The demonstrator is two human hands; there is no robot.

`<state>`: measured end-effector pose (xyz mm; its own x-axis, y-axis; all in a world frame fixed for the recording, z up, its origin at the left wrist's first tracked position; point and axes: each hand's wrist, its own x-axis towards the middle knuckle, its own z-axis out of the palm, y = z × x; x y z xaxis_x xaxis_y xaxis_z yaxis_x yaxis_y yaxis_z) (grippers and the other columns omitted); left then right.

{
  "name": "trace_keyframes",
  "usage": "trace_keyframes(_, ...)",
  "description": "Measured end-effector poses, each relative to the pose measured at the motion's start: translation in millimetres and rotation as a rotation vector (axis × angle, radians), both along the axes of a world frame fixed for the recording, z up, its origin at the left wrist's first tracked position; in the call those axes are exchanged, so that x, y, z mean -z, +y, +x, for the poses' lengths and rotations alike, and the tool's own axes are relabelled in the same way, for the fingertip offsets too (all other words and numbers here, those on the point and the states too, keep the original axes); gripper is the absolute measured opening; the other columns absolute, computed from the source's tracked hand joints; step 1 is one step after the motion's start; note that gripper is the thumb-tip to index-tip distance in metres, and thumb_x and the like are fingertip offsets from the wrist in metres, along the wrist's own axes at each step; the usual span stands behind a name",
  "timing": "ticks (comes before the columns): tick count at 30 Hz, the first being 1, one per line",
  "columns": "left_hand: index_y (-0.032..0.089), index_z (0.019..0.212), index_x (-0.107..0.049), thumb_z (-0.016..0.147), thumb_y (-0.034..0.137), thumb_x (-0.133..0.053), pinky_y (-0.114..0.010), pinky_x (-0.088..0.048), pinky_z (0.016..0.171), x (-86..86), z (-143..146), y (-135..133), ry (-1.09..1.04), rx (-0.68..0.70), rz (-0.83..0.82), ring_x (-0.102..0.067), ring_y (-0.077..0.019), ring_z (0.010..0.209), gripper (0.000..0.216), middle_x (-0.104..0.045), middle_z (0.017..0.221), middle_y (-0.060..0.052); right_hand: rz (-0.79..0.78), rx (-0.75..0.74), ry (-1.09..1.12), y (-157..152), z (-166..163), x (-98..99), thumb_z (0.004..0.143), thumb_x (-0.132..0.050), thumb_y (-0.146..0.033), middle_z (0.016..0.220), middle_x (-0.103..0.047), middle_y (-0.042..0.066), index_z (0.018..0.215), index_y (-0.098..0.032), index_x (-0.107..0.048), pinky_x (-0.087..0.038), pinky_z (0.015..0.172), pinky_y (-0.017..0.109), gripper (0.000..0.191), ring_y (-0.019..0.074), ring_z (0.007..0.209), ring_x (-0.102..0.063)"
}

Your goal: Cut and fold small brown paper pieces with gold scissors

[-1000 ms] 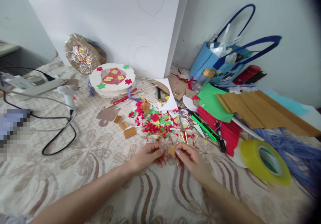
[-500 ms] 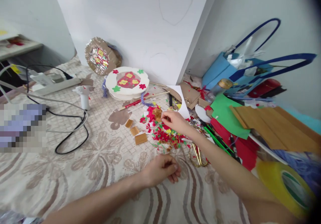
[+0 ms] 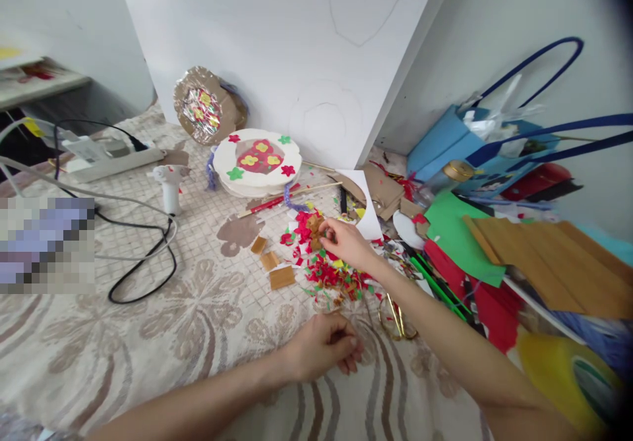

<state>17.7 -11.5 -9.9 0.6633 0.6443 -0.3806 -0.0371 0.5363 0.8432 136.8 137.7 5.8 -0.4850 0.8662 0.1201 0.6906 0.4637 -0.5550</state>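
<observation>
Brown flowers [image 3: 315, 233] look cut; three squares [image 3: 281, 277] nearer the desk's [image 3: 148, 345] left edge don't; your left grip [image 3: 341, 349] is loose, your right grip [image 3: 341, 240] I can't tell

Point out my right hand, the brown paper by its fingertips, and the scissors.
Right hand [image 3: 347, 242]: head view, back of the hand.
Brown paper [image 3: 313, 231]: head view, exposed part beside the fingertips.
Scissors [image 3: 395, 314]: head view, gold handles.
</observation>
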Motion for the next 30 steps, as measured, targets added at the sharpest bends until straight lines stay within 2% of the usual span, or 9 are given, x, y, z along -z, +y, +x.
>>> trace_keyframes(5,0.012,0.071,-0.054,0.075,0.043,-0.054,-0.026,-0.046,0.057,0.6,0,0,0.000,0.003,0.002,-0.055,-0.0102,0.055,0.032,-0.057,0.061,-0.001,-0.044,-0.054,0.044,2,6,-10.2,0.075,-0.054,-0.014,0.065,-0.060,-0.001,0.075,-0.017,-0.059,-0.037,0.057,0.021,0.006,0.0117,0.058,-0.053)
trace_keyframes(9,0.012,0.071,-0.055,0.074,0.045,-0.055,-0.026,-0.046,0.057,1.4,1,-1,-0.011,-0.007,0.000,-0.055,-0.0101,0.055,0.033,-0.057,0.062,-0.001,-0.041,-0.010,0.066,6,12,-14.7,0.077,-0.051,-0.014,0.059,-0.056,-0.002,0.078,-0.015,-0.061,-0.035,0.054,0.022,0.010,0.0116,0.052,-0.049)
trace_keyframes(17,0.012,0.070,-0.054,0.072,0.048,-0.056,-0.027,-0.046,0.057,1.6,1,0,0.004,-0.001,-0.002,-0.055,-0.0107,0.055,0.036,-0.057,0.061,-0.002,-0.061,-0.039,0.091,7,4,-11.7,0.078,-0.050,-0.015,0.052,-0.047,-0.006,0.091,-0.017,-0.063,-0.031,0.051,0.021,0.018,0.0105,0.047,-0.043)
trace_keyframes(21,0.012,0.070,-0.054,0.072,0.049,-0.056,-0.027,-0.046,0.058,1.3,1,0,0.004,-0.002,-0.007,-0.055,-0.0103,0.054,0.037,-0.057,0.062,-0.002,-0.067,-0.041,0.098,8,3,-13.0,0.078,-0.050,-0.016,0.052,-0.048,-0.006,0.084,-0.017,-0.062,-0.031,0.051,0.021,0.014,0.0105,0.047,-0.043)
trace_keyframes(26,0.013,0.070,-0.054,0.071,0.050,-0.057,-0.027,-0.046,0.057,2.2,1,0,0.005,-0.007,-0.017,-0.055,-0.0104,0.054,0.037,-0.056,0.061,-0.001,-0.049,0.011,0.115,12,4,-12.0,0.079,-0.048,-0.017,0.051,-0.045,-0.006,0.092,-0.017,-0.059,-0.031,0.052,0.022,0.017,0.0115,0.047,-0.042)
trace_keyframes(30,0.012,0.069,-0.054,0.071,0.051,-0.057,-0.027,-0.046,0.057,1.6,1,0,0.001,-0.008,-0.016,-0.055,-0.0101,0.054,0.039,-0.056,0.062,-0.001,-0.064,0.023,0.119,15,5,-7.9,0.077,-0.048,-0.016,0.054,-0.049,-0.005,0.082,-0.016,-0.060,-0.031,0.052,0.022,0.013,0.0111,0.048,-0.044)
